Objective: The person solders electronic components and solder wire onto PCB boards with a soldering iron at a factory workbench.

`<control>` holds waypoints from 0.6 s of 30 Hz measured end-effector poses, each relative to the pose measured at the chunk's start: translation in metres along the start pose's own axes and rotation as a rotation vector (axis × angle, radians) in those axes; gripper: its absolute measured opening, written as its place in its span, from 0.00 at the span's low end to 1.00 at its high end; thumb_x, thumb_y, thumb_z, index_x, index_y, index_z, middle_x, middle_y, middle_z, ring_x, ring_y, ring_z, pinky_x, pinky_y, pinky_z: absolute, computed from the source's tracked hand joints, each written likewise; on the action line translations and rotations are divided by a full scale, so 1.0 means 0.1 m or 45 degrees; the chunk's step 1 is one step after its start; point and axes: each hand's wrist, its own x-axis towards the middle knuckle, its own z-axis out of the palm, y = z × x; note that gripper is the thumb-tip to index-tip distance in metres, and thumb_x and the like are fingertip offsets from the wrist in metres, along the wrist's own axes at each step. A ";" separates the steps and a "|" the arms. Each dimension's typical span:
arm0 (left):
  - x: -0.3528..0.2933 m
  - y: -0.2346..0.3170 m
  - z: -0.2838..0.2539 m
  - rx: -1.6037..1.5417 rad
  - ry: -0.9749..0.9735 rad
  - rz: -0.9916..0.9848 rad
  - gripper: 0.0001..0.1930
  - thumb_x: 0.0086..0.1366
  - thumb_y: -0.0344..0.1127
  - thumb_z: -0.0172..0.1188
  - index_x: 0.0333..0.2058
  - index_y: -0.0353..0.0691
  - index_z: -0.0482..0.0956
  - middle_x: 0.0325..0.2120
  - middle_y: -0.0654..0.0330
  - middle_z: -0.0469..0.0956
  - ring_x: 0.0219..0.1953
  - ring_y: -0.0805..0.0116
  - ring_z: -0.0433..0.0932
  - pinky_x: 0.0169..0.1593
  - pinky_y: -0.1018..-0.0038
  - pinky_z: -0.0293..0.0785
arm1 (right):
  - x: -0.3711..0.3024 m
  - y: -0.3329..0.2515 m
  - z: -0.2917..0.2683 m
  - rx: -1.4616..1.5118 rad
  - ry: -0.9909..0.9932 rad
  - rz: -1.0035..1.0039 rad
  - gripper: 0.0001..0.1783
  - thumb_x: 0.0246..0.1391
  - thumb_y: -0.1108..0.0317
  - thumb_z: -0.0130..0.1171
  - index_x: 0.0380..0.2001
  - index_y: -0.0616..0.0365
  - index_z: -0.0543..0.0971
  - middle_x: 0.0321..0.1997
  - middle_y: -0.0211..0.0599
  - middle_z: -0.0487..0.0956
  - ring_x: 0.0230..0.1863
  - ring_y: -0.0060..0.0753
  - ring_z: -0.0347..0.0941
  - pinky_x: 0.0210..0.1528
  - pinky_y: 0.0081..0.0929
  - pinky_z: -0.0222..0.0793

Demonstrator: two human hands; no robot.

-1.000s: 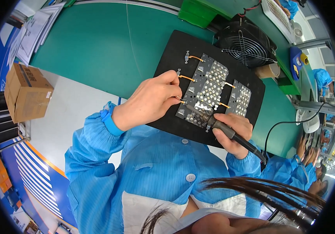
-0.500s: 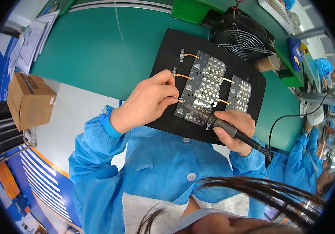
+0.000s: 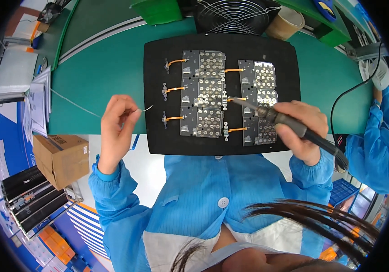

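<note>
A short curved end of solder wire [image 3: 148, 108] pokes out of the pinched fingers of my left hand [image 3: 121, 127], off the left edge of a black mat [image 3: 156, 140]. My right hand [image 3: 306, 124] grips a soldering iron [image 3: 294, 125] by its dark handle. The iron's tip points left, over the gap between two groups of circuit boards; whether it touches anything I cannot tell. The left group of boards [image 3: 190, 97] and the right group of boards [image 3: 247, 80] carry rows of round pale parts. Orange leads [image 3: 175, 118] join them to small metal connectors [image 3: 164, 92].
Behind the mat stands a black fan [image 3: 233, 18] with a wire guard, beside a round tan container [image 3: 286, 23]. Green bins [image 3: 158, 12] line the back of the green table [image 3: 85, 72]. A cardboard box [image 3: 63, 158] sits at left. Another person's blue sleeve [image 3: 372, 149] shows at right.
My left hand has drawn away from the boards to the left with the solder wire. The iron has left the left boards and is now nearer the right ones. The whole view has turned.
</note>
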 end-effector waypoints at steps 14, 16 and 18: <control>-0.09 0.80 0.38 0.214 -0.093 0.079 0.06 0.52 0.17 0.58 0.28 0.33 0.73 0.32 0.54 0.72 0.35 0.61 0.73 0.39 0.74 0.68 | -0.04 0.67 -0.49 -0.262 0.674 0.161 0.18 0.52 0.70 0.65 0.47 0.62 0.79 0.36 0.40 0.82 0.35 0.26 0.76 0.39 0.21 0.71; -0.04 0.88 0.54 0.139 -0.174 0.195 0.07 0.52 0.18 0.61 0.29 0.33 0.75 0.33 0.54 0.72 0.35 0.61 0.74 0.39 0.71 0.70 | 0.08 0.80 -0.54 -0.353 0.658 0.123 0.18 0.52 0.70 0.64 0.48 0.60 0.79 0.36 0.39 0.82 0.35 0.26 0.76 0.40 0.22 0.71; -0.01 0.95 0.76 0.050 -0.215 0.316 0.08 0.52 0.19 0.61 0.30 0.36 0.75 0.34 0.55 0.72 0.34 0.58 0.73 0.37 0.69 0.70 | 0.16 0.92 -0.52 -0.468 0.598 0.125 0.19 0.55 0.69 0.63 0.50 0.57 0.78 0.37 0.39 0.82 0.37 0.26 0.77 0.41 0.22 0.71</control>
